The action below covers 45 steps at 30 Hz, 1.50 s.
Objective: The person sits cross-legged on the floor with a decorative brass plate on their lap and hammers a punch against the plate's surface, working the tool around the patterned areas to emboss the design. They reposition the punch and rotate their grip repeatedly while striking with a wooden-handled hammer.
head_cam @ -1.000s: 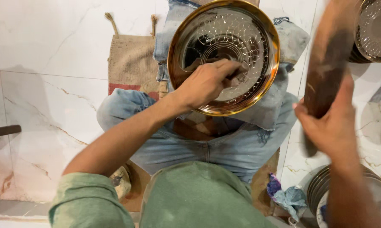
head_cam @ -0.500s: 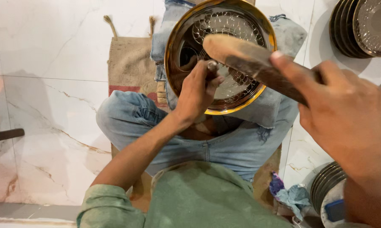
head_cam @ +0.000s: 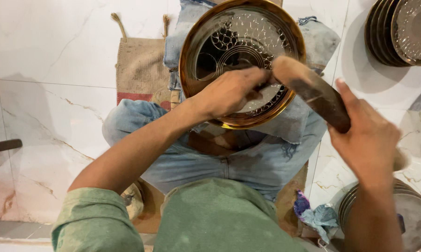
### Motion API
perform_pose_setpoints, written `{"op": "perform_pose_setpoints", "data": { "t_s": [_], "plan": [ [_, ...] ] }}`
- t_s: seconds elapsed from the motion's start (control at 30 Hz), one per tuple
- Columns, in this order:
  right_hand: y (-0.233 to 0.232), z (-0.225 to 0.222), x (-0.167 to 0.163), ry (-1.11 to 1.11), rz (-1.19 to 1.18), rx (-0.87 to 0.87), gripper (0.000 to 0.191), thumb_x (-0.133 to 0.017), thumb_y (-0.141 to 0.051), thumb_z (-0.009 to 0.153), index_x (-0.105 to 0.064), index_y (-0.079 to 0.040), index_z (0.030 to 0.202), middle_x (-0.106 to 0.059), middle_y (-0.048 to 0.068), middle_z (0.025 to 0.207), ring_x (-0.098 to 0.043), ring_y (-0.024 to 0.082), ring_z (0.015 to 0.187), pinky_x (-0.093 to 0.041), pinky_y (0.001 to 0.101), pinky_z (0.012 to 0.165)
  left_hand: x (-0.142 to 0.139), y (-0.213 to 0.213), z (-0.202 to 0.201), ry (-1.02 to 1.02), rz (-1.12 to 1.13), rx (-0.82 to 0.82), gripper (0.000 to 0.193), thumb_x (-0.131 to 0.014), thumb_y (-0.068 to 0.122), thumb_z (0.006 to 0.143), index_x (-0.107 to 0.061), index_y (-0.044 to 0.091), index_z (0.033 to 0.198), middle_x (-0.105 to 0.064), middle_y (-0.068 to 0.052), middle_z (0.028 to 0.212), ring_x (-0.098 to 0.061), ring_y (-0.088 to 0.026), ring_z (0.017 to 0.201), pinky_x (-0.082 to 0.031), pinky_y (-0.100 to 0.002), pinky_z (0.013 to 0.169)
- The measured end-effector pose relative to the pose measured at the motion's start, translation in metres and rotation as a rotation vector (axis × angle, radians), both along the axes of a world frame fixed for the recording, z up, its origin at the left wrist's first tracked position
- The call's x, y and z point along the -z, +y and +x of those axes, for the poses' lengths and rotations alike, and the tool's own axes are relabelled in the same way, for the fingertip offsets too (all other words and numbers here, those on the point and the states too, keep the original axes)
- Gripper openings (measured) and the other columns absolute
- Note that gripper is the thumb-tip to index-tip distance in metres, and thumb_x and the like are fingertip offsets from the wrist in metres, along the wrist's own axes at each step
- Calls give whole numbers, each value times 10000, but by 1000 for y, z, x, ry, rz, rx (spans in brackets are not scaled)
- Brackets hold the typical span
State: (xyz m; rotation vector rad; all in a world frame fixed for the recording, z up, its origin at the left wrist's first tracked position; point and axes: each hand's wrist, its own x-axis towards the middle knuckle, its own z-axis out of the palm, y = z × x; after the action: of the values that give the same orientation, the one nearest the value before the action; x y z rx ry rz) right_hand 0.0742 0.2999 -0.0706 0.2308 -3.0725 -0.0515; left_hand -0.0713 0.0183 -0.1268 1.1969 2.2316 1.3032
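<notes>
A round engraved metal plate (head_cam: 210,60) with a brass-coloured rim rests tilted on my lap, over my jeans. My left hand (head_cam: 231,91) lies on the plate's face, fingers closed around a small tool that is mostly hidden. My right hand (head_cam: 366,137) grips a thick, dark wooden mallet (head_cam: 313,91). The mallet's pale head is down at the tip of my left hand, over the plate's right part.
A burlap sack (head_cam: 140,70) lies on the marble floor (head_cam: 56,56) left of my knee. A stack of engraved metal plates (head_cam: 401,32) stands at the top right, another stack (head_cam: 413,219) at the bottom right, beside a crumpled cloth (head_cam: 315,217). A dark bar (head_cam: 3,145) pokes in at left.
My right hand has swung the mallet from raised at the right down and left onto the tool in my left hand. My left hand has stayed on the plate.
</notes>
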Motion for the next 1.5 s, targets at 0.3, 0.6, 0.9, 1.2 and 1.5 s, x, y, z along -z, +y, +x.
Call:
{"op": "perform_pose_setpoints", "data": {
  "t_s": [0.3,0.6,0.9,1.2,1.5],
  "plan": [
    [-62,76,55,103,-1038,662,870,-804,-80,881,-309,-42,1596,-661,103,1097,-685,211,1004,-572,334,888,-4,18,-19,84,-89,346,481,-682,82,885,-606,86,1359,-707,-125,1253,-735,-348,993,-578,-469,844],
    [-100,93,66,82,-869,845,687,-820,-105,879,-470,0,1461,-674,118,1044,-644,199,933,-545,348,856,-32,29,-28,74,-410,648,384,-701,187,919,-661,137,1297,-766,-115,1036,-733,-332,965,-556,-487,840],
    [-80,76,55,86,-832,635,794,-836,-56,867,-416,-12,1539,-662,175,1115,-653,217,983,-546,382,863,-16,8,-24,107,-77,378,439,-694,97,859,-644,90,1295,-725,-101,1178,-721,-351,996,-568,-470,819],
    [-62,39,2,32,-708,448,809,-793,-90,895,-378,-122,1589,-701,152,1044,-694,247,889,-574,391,796,-12,-14,6,84,-48,-32,417,-711,153,920,-598,45,1307,-674,-142,1047,-692,-380,908,-547,-496,759],
    [-77,56,38,-87,-1084,587,826,-826,-16,815,-420,-47,1534,-676,75,1038,-677,169,928,-570,331,856,-19,-42,38,-87,388,-505,332,-715,32,1021,-554,33,1311,-693,-87,1078,-753,-187,981,-621,-296,848]
  ]
}}
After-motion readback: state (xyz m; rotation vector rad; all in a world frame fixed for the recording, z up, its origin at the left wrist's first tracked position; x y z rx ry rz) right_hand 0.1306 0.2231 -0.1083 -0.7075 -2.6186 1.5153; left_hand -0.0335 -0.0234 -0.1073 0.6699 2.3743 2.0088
